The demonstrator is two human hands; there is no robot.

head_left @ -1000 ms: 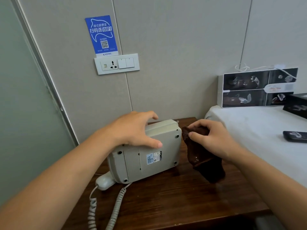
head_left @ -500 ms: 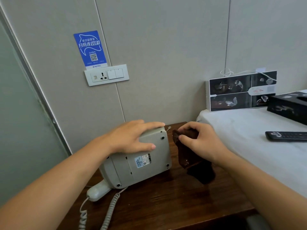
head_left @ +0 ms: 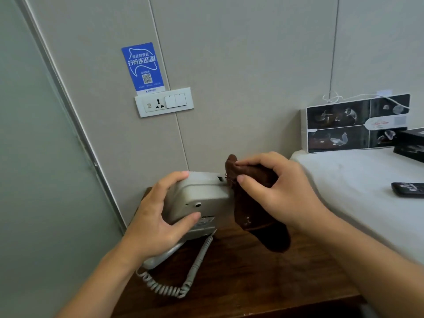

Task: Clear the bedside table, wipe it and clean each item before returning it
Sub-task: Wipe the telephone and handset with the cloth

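brown cloth (head_left: pixel 250 203) (pinched in right hand (head_left: pixel 280 193)) touches the left-held phone (head_left: pixel 202 198).

Phone (head_left: pixel 197 200) on the bench (head_left: pixel 252 283), left of the cloth (head_left: pixel 257 214); cord (head_left: pixel 183 278) before it; bed (head_left: pixel 358 191) right of the bench, box (head_left: pixel 339 125) behind, remote (head_left: pixel 408 190) on it; socket (head_left: pixel 164 102) on the wall behind

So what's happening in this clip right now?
A person is cleaning a beige desk phone at a dark wooden bedside table. The left hand grips the phone body, tilted up with its underside toward the camera, while the right hand pinches a brown cloth against the phone's right edge. The handset and coiled cord lie on the table. A remote and boxes sit on the bed.
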